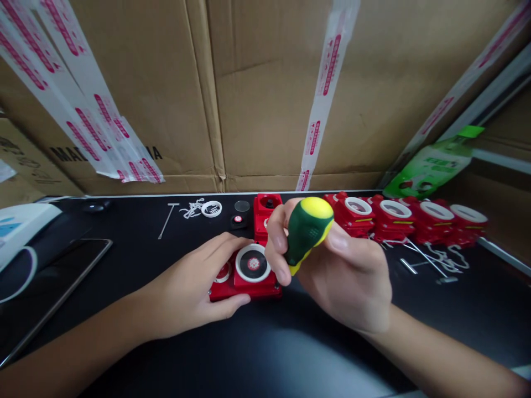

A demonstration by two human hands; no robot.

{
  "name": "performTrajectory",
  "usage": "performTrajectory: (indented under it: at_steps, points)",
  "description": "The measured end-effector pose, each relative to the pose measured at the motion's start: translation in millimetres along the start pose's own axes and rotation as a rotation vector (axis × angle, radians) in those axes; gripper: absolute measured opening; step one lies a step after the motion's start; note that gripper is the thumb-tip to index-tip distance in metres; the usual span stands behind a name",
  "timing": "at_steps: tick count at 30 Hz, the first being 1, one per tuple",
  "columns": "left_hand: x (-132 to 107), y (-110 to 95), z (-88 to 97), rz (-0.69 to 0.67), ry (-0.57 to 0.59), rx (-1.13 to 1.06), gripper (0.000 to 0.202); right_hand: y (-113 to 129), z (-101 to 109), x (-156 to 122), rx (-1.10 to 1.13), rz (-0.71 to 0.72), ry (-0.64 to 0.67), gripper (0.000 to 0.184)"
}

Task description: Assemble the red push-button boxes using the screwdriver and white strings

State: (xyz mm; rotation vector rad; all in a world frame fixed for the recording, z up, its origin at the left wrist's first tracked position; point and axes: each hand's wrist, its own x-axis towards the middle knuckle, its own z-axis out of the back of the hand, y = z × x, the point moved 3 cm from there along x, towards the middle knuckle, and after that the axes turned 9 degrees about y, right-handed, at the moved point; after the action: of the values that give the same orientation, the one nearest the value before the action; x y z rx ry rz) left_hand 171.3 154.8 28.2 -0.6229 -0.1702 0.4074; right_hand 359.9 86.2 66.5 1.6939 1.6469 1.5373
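A red box-shaped device [265, 291] lies on the black table. On its top is a white ring [240, 271] around a dark disc with a red-and-white emblem [254, 263]. My left hand [193, 279] grips its left end, fingers over the far side and thumb along the near side. My right hand [344, 271] is closed around the green-and-yellow handle of a screwdriver [307, 232], held just above the device's right side. The shaft and tip of the screwdriver are hidden behind the handle and fingers. Directly behind is a second red device [260, 213], partly covered by my right hand.
Several red devices with white rings [396, 213] stand in a row at right, with metal T-shaped rods [427, 260] and white cords before them. Another T-shaped rod [168, 220], a loose white ring [211, 209] and a tablet [62, 287] lie left. A green bottle [435, 163] leans behind.
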Motion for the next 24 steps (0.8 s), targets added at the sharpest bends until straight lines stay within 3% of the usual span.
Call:
performTrajectory:
  at_steps: [20, 24]
  points:
    - [1.0, 2.7, -0.8, -0.008, 0.000, 0.005, 0.064, -2.8, -2.9, -3.6, 0.008, -0.004, -0.022, 0.020]
    - [0.2, 2.6, -0.3, -0.012, -0.001, 0.013, 0.060, -3.4, -1.6, -4.0, 0.001, -0.024, -0.022, 0.028]
